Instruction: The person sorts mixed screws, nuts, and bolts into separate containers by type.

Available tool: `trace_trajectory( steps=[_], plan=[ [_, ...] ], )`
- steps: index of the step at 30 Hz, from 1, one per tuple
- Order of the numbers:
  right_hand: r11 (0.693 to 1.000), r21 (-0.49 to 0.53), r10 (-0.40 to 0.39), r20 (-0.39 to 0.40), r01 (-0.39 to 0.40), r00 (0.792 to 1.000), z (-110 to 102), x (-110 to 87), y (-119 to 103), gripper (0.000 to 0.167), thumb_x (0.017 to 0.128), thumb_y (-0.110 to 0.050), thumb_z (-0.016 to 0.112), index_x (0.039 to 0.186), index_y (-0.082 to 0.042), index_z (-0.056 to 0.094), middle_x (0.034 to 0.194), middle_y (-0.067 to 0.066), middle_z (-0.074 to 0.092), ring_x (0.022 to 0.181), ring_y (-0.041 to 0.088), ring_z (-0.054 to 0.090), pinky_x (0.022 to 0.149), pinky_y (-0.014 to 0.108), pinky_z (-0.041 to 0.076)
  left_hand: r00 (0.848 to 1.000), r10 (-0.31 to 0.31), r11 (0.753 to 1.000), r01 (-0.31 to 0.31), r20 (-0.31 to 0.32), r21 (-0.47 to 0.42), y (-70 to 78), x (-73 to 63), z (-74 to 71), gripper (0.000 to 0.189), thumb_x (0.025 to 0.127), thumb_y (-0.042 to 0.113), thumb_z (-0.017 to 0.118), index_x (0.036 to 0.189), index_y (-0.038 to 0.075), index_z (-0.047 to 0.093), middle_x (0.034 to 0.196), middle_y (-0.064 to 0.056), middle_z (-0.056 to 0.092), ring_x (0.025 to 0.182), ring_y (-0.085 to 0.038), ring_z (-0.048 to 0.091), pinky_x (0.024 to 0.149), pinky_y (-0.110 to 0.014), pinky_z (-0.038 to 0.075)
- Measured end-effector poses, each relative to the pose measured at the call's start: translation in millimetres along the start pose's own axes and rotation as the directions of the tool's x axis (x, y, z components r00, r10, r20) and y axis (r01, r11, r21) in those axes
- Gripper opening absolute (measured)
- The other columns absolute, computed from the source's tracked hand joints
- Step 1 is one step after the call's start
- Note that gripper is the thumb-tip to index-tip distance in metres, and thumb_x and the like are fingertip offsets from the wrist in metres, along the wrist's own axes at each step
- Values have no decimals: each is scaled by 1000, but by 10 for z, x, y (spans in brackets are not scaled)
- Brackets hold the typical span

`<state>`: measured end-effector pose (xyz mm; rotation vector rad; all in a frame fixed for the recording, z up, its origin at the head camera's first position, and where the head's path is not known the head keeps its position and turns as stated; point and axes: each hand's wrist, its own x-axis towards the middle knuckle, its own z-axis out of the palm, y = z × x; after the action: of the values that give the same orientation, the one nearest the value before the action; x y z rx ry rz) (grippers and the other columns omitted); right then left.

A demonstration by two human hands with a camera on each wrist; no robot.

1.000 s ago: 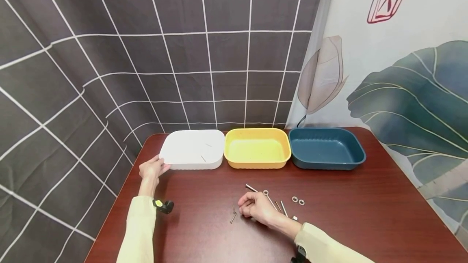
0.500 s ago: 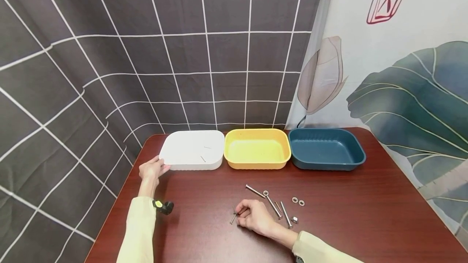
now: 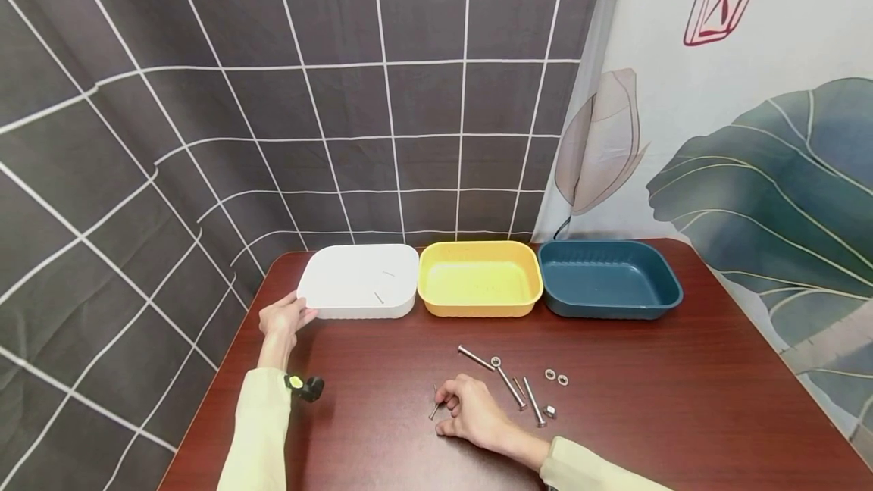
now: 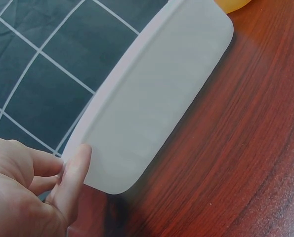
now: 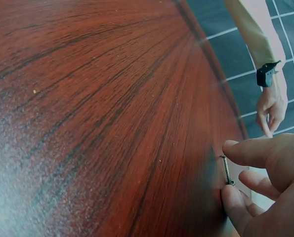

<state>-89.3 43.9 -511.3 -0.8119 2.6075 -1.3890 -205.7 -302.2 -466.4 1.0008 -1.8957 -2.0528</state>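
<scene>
My left hand pinches the near left corner of a white bin, thumb outside and fingers at the rim; the left wrist view shows this grip on the bin too. Two thin pieces, apparently small screws, lie inside it. My right hand is low over the table beside two small screws, which lie close together and are partly hidden by its fingers. In the right wrist view a screw shows between the thumb and forefinger, which stand apart.
A yellow bin and a dark blue bin stand right of the white one. Right of my right hand lie long bolts, a small brass-coloured screw, ring-shaped washers or nuts and a hex nut.
My right hand has shifted slightly left and down towards the small screws, and its thumb and forefinger have spread apart. The bolts it covered now show. My left hand stays on the white bin.
</scene>
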Motion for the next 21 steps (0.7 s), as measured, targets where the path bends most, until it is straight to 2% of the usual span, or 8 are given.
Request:
trace_trajectory(
  steps=[6, 13, 21],
  plan=[
    [1000, 1, 1, -10, -1, 1000, 5, 4, 3, 34, 60, 0, 92, 83, -7, 69, 77, -3, 56, 66, 4, 55, 59, 17, 52, 1000, 2, 1000, -2, -9, 24, -5, 4, -7, 49, 91, -4, 59, 140, 2, 57, 95, -13, 72, 56, -10, 69, 66, -22, 61],
    [998, -51, -31, -8, 31, 999, 22, 15, 30, 28, 61, 4, 89, 79, -7, 70, 74, -5, 51, 65, 2, 53, 59, 15, 51, 1000, 6, 1000, -6, 0, 20, 9, -3, -7, 50, 90, -4, 59, 140, 1, 57, 80, -6, 71, 55, -10, 69, 68, -24, 62],
    [995, -75, -68, 1, 68, 998, 30, 19, 33, 23, 64, 11, 82, 75, -6, 70, 72, -5, 50, 66, 0, 53, 57, 12, 50, 1000, 3, 1000, -3, -10, 18, -12, 0, -12, 51, 90, -4, 59, 140, 2, 57, 87, -10, 72, 55, -10, 69, 65, -21, 61]
  ],
)
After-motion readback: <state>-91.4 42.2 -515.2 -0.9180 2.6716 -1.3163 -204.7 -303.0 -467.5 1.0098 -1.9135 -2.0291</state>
